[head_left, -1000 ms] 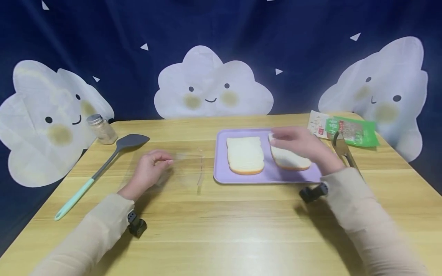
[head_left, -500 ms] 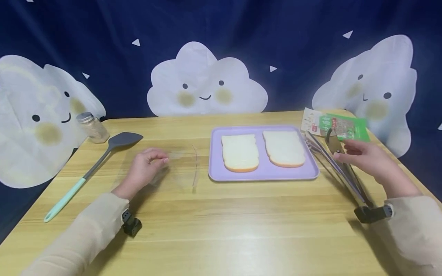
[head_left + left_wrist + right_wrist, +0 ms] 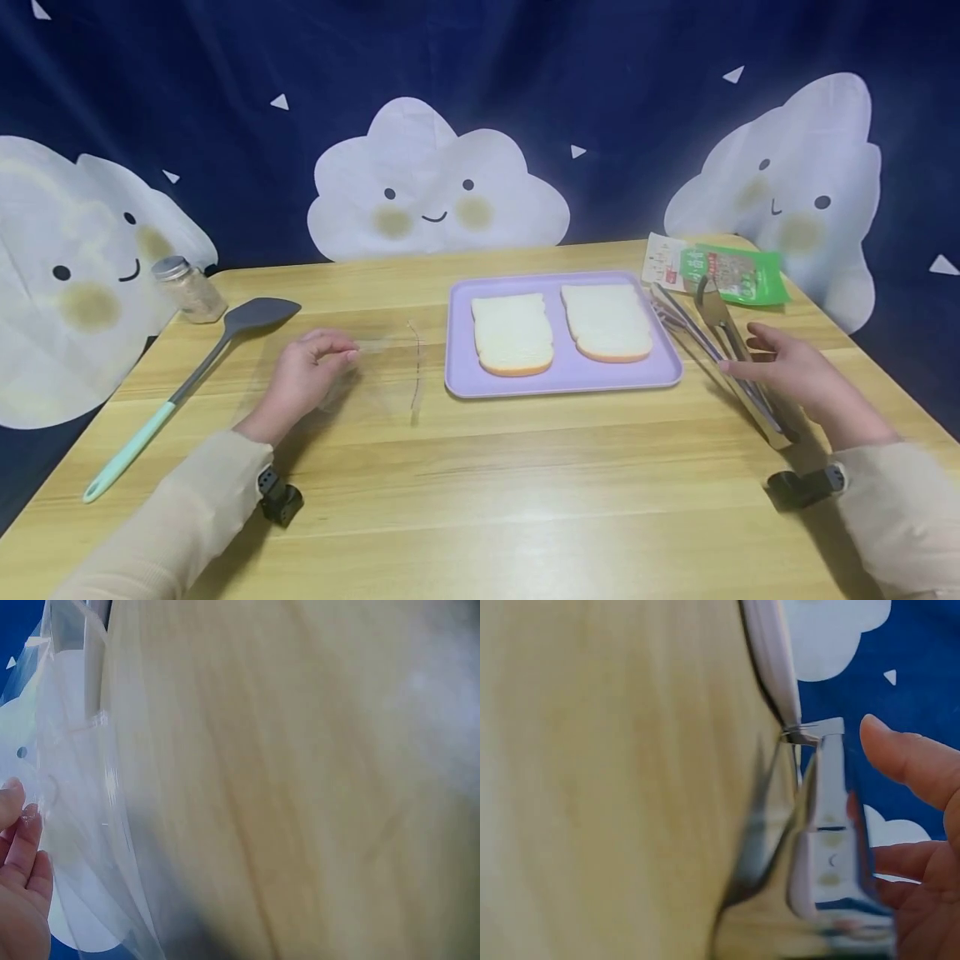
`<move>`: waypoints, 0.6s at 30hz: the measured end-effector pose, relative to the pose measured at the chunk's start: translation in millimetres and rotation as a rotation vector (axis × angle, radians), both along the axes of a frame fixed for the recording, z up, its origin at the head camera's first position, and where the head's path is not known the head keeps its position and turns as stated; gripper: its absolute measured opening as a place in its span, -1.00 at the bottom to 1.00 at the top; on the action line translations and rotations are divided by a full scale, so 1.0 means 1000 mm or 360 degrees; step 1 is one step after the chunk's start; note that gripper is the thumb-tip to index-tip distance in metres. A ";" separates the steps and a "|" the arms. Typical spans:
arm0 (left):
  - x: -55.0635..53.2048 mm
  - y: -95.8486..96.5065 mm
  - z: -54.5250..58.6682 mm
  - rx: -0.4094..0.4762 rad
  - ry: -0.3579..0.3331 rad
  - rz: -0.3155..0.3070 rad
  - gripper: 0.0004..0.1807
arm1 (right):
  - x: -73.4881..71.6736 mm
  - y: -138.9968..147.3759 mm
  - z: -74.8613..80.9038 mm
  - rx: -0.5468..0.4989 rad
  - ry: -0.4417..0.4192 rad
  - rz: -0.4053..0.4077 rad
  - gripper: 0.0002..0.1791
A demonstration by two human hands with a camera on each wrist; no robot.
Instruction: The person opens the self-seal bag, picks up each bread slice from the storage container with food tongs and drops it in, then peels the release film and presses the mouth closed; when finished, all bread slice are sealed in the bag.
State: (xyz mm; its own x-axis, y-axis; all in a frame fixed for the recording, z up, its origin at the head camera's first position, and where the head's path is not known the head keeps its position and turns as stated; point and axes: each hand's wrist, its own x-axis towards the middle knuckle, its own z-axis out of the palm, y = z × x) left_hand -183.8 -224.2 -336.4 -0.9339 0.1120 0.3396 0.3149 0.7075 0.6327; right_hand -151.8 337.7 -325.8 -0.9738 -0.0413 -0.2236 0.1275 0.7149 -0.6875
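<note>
My left hand (image 3: 303, 379) pinches a clear plastic bag (image 3: 393, 375) between thumb and fingers, left of the purple tray. The left wrist view shows the thin film of the bag (image 3: 82, 795) beside the fingertips (image 3: 28, 821). My right hand (image 3: 802, 379) is at a pair of metal tongs (image 3: 759, 410), with thumb and fingers spread around them. In the right wrist view the tongs (image 3: 810, 922) stand in front of the spread hand, and whether the fingers touch them I cannot tell. Two bread slices (image 3: 512, 333) lie side by side on the tray (image 3: 562, 390).
A spatula (image 3: 258, 312) with a mint handle and a lidded jar (image 3: 191, 292) are at the left. Behind the tongs lie a green packet (image 3: 738, 273) and a whitish packet (image 3: 662, 258) at the back right. A cloud-patterned curtain (image 3: 615, 67) hangs behind the table.
My right hand has left the right-hand bread slice, which now lies flat on the tray, and moved right to the tongs. The left hand still holds the bag. The head view has shifted slightly.
</note>
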 end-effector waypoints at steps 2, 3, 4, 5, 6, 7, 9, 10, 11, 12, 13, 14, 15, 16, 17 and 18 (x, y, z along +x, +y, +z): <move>0.000 0.001 0.000 -0.0014 0.0008 0.0003 -0.85 | 0.000 -0.001 -0.002 -0.0016 -0.0007 0.0011 0.07; -0.001 0.001 0.000 -0.0021 0.0010 0.0002 -0.86 | 0.000 -0.001 -0.002 -0.0010 -0.0012 0.0014 0.08; -0.001 0.001 0.000 -0.0026 0.0009 -0.0001 -0.86 | -0.001 -0.002 -0.003 -0.0005 -0.0020 0.0016 0.09; -0.001 0.001 0.000 -0.0028 0.0006 -0.0001 -0.86 | -0.001 -0.002 -0.004 0.0001 -0.0026 0.0017 0.11; -0.001 0.001 0.000 -0.0030 0.0006 -0.0003 -0.86 | -0.001 -0.002 -0.005 0.0010 -0.0031 0.0016 0.12; -0.002 0.001 0.000 -0.0026 0.0005 -0.0008 -0.86 | -0.001 -0.002 -0.005 0.0017 -0.0034 0.0013 0.12; -0.002 0.002 0.000 -0.0022 0.0006 -0.0015 -0.86 | -0.002 -0.001 -0.006 0.0044 -0.0029 0.0002 0.12; -0.002 0.002 -0.001 -0.0017 0.0007 -0.0017 -0.86 | -0.002 -0.001 -0.006 0.0055 -0.0021 -0.0007 0.11; -0.002 0.002 -0.001 -0.0015 0.0009 -0.0019 -0.86 | -0.002 -0.001 -0.007 0.0064 -0.0004 -0.0016 0.10; -0.002 0.002 -0.001 -0.0016 0.0012 -0.0020 -0.86 | -0.002 -0.001 -0.007 0.0075 0.0015 -0.0028 0.07; -0.003 0.002 -0.001 -0.0015 0.0014 -0.0019 -0.86 | -0.002 -0.001 -0.008 0.0087 0.0033 -0.0044 0.05; -0.003 0.001 -0.001 -0.0017 0.0018 -0.0020 -0.86 | -0.002 -0.001 -0.008 0.0099 0.0050 -0.0057 0.02; -0.003 0.001 -0.002 -0.0020 0.0020 -0.0020 -0.86 | -0.002 0.000 -0.008 0.0111 0.0065 -0.0072 0.00; -0.003 0.001 -0.002 -0.0020 0.0019 -0.0022 -0.86 | -0.001 0.000 -0.009 0.0121 0.0079 -0.0089 -0.02; -0.003 0.001 -0.002 -0.0026 0.0018 -0.0021 -0.86 | -0.001 0.000 -0.009 0.0139 0.0095 -0.0107 -0.04; -0.003 0.001 -0.002 -0.0030 0.0016 -0.0022 -0.86 | 0.000 0.000 -0.009 0.0160 0.0110 -0.0125 -0.05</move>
State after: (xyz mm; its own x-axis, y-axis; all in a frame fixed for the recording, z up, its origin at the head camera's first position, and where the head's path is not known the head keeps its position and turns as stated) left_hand -187.0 -223.4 -338.8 -0.9287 0.1311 0.3470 0.3311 0.7147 0.6161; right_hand -151.9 338.1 -335.0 -0.9864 0.0547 -0.1549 0.1404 0.7702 -0.6221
